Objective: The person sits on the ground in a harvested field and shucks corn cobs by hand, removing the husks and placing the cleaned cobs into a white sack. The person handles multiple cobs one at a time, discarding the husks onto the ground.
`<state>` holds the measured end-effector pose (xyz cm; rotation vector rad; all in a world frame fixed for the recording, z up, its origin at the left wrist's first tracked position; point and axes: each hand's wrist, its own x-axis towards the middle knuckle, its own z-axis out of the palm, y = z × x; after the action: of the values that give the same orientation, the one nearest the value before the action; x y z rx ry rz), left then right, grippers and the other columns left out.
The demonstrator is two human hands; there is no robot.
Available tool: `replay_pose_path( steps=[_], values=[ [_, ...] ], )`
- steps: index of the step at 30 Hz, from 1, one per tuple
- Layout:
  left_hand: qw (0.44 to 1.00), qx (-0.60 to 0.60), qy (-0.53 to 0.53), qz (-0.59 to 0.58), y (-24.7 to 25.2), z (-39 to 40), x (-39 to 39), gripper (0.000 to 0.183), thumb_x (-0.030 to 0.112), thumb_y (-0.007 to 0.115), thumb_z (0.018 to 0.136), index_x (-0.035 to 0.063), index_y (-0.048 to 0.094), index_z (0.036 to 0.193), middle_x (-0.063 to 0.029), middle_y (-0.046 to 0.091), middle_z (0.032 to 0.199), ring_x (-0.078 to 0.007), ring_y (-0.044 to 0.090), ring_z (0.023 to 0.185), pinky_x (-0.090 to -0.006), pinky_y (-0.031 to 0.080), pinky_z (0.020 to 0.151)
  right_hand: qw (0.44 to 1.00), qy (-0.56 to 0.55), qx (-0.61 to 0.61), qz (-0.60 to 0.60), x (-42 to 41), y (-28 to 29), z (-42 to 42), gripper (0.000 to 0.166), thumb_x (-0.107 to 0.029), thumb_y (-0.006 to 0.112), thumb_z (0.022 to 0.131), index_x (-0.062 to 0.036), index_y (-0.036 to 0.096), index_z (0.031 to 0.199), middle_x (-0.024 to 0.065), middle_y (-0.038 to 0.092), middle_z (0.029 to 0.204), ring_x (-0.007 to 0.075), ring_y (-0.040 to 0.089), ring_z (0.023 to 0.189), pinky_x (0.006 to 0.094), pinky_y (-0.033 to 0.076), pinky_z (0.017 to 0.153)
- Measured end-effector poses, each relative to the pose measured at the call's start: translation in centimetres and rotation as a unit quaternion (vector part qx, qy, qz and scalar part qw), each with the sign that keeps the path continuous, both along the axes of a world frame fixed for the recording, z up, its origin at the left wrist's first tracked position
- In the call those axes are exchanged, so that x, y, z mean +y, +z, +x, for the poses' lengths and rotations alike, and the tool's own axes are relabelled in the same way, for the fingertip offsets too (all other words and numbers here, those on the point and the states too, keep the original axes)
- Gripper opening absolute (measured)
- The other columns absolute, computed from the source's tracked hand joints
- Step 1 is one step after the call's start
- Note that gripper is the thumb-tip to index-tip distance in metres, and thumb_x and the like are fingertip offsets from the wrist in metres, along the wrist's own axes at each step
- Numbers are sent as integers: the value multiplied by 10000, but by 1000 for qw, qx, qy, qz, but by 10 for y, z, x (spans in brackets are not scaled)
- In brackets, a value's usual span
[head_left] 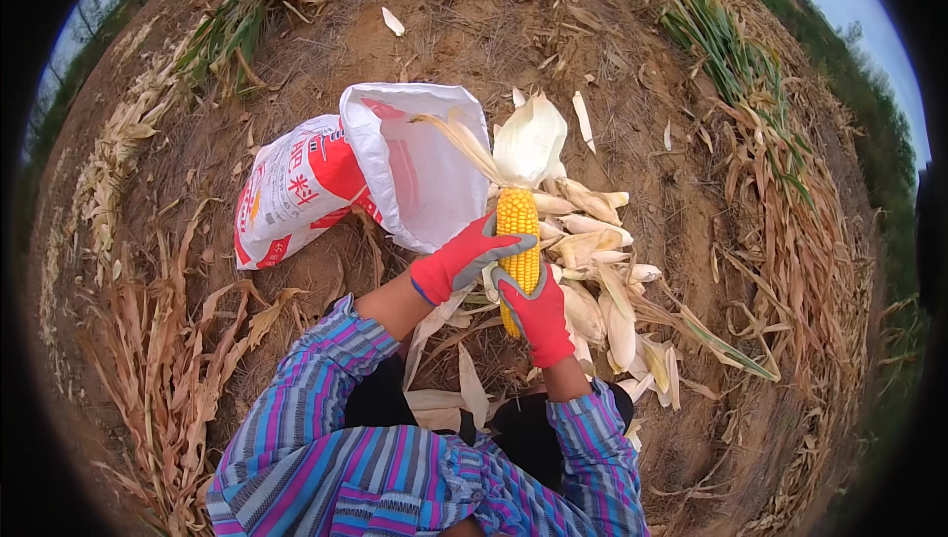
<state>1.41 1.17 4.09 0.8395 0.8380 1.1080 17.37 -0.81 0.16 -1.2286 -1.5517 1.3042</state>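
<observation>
Both hands wear red work gloves with grey palms and hold one yellow ear of corn point(518, 220), which lies lengthwise before me. My left hand point(474, 252) grips its middle from the left, thumb across the kernels. Lower down, my right hand point(535, 307) is closed on the ear from the right. Pale husk leaves point(530, 139) stay attached at the far end, spread open. Beside the ear on the left, a white and red woven sack point(307, 185) lies with its wide mouth towards the corn. A pile of ears in pale husks point(589, 241) lies right of and beneath my hands.
Dry corn stalks and leaves point(163, 374) lie at the left. A long row of dry stalks point(803, 248) with green leaves runs along the right. Loose husk pieces point(583, 121) are scattered on the brown soil point(474, 41). More husks point(444, 407) lie between my knees.
</observation>
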Motion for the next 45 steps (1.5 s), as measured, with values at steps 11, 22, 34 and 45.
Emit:
replay_pose_path(
  steps=[11,22,34,45],
  values=[
    [974,152,133,99,-14,-5,1,655,251,789,756,15,477,1281,-81,611,1109,-162,597,1018,-310,480,885,997,49,65,0,30,-13,8,733,-324,798,744,1,460,1308,179,589,1223,258,602,1098,371,487,918],
    [883,397,3,249,-12,-5,-6,849,262,846,636,1,450,1340,-139,625,1176,-193,595,1092,-351,456,949,951,14,308,-34,43,29,25,531,-297,607,929,21,464,1329,116,534,1272,156,485,1170,312,380,993],
    [983,137,-125,5,-6,29,-13,583,164,746,794,40,495,1305,-34,605,1119,-117,567,1001,-293,459,884,939,-130,292,127,30,14,15,358,-221,507,974,86,570,1146,188,660,1033,256,651,891,352,494,839],
    [983,37,-178,-24,-28,35,-31,557,154,765,760,15,524,1242,-32,622,1038,-100,584,925,-275,484,813,837,19,541,-80,33,38,41,361,-433,359,1011,-102,502,998,-19,447,716,117,438,611,293,413,558]
  ],
)
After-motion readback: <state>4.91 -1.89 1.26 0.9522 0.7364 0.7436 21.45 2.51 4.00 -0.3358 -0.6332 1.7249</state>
